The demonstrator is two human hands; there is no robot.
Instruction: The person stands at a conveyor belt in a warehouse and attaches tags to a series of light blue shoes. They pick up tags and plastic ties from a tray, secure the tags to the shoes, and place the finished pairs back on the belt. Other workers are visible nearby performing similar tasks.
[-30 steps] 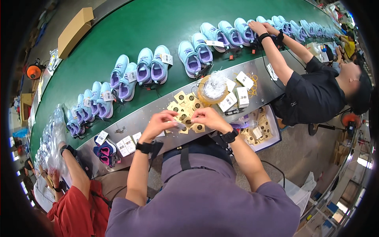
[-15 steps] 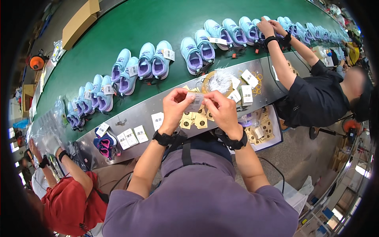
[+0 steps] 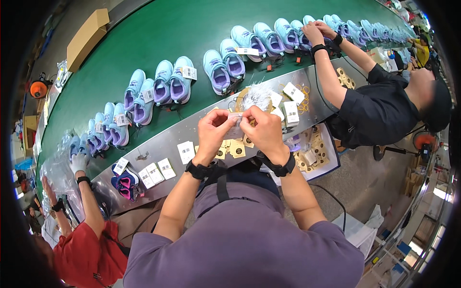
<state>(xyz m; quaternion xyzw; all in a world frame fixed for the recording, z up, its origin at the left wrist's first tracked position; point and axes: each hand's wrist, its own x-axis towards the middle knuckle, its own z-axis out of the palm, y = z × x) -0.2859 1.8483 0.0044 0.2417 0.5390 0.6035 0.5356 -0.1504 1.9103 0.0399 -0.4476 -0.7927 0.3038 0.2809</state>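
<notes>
Over the metal ledge in front of me, both hands meet at a small whitish label tag (image 3: 234,130). My left hand (image 3: 214,133) pinches its left edge between thumb and fingers. The fingers of my right hand (image 3: 265,130) are closed on its upper right part, covering some of the print. Below the tag lie several cream cards (image 3: 236,149) with dark round marks. Just beyond my right hand sits a bundle of clear plastic fasteners (image 3: 257,97), beside stacked white tags (image 3: 291,114) and yellow loops (image 3: 303,96).
Light blue shoes with purple linings (image 3: 217,72) line the green belt (image 3: 158,43). White tags (image 3: 153,173) and a dark blue and pink shoe (image 3: 126,185) lie on the ledge at left. Co-workers in red (image 3: 91,254) and black (image 3: 384,103) work on either side.
My right hand has moved in closer to my left on the tag. The shoes now appear further left. The left co-worker's gloved hand has reached to the shoes at the row's end.
</notes>
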